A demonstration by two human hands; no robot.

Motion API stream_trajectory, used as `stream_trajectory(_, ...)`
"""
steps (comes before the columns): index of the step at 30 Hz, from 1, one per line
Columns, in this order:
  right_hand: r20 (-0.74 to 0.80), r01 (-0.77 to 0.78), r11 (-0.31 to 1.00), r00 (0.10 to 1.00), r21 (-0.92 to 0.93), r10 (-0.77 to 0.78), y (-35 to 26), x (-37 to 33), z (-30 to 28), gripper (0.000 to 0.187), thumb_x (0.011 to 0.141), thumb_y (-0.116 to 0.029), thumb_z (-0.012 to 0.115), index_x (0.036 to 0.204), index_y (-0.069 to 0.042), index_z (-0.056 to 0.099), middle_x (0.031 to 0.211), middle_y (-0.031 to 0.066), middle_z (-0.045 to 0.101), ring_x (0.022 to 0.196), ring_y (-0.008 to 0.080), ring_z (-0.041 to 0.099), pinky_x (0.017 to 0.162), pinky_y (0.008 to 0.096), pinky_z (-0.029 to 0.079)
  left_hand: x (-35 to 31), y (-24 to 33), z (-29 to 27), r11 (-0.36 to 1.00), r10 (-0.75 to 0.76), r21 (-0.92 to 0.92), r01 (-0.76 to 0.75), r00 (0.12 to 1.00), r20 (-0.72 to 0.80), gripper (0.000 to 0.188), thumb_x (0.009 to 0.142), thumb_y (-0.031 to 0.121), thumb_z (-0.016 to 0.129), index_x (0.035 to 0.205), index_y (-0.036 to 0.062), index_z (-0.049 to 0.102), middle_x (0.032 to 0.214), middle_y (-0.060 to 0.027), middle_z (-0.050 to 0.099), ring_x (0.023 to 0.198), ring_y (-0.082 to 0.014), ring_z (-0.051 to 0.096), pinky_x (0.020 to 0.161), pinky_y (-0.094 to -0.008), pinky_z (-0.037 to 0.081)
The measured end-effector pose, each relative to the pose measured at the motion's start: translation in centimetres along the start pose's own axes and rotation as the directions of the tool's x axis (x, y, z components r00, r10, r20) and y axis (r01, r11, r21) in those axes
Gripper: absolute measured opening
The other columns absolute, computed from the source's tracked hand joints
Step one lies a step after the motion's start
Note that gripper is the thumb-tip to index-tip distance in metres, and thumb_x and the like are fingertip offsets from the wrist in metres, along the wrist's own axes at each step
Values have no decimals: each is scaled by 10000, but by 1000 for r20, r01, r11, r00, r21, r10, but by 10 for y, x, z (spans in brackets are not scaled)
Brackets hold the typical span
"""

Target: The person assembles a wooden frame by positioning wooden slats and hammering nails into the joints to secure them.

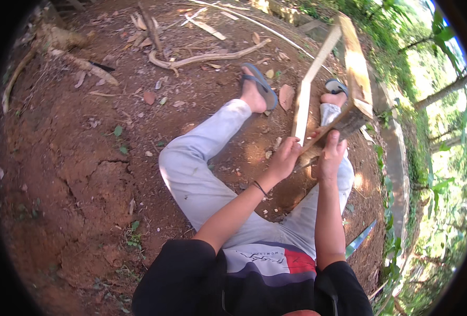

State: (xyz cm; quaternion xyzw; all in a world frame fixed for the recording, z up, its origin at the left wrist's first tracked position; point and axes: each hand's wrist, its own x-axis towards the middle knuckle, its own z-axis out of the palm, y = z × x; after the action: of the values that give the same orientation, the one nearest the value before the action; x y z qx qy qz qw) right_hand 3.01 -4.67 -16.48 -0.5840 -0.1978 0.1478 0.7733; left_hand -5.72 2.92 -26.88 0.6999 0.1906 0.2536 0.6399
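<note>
Head view shows my left hand (284,158) and right hand (330,155) both clenched around the near end of a wooden frame (355,68) propped over my legs above the dirt ground (75,168), mid-assembly I judge, needing steady bracing.

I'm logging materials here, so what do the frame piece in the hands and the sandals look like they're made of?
The frame, held by the left hand and right hand, looks like raw, unpainted wood: pale sawn faces, a darker rough end. The sandals appear to be blue rubber or foam, matte; the exact material can't be told.
</note>
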Motion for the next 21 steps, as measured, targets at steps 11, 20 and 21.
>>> stream_trajectory(11,-48,26,1000,999,-6,-27,-5,-8,2,393,936,-388,573,969,4,573,868,69,622,802,139,580,740,283,462,-2,18,-3,999,-24,27,22,998,64,417,1013,325,356,999,-20,589,859,-117,586,807,-199,567,744,-331,444)
stream_trajectory(20,-51,8,1000,999,-27,-9,-4,-7,-2,330,935,-306,590,1031,7,548,906,80,616,836,148,579,770,293,457,-1,21,-1,998,-69,10,69,996,59,421,1009,350,355,963,-3,579,827,-119,578,774,-204,565,731,-338,440)
stream_trajectory(21,-55,9,999,998,-33,-10,-5,-8,0,322,935,-296,589,1033,8,547,914,82,614,847,149,577,780,295,454,-2,20,-2,997,-82,18,81,994,67,423,1008,354,357,960,-3,578,824,-118,575,773,-203,564,730,-336,439)
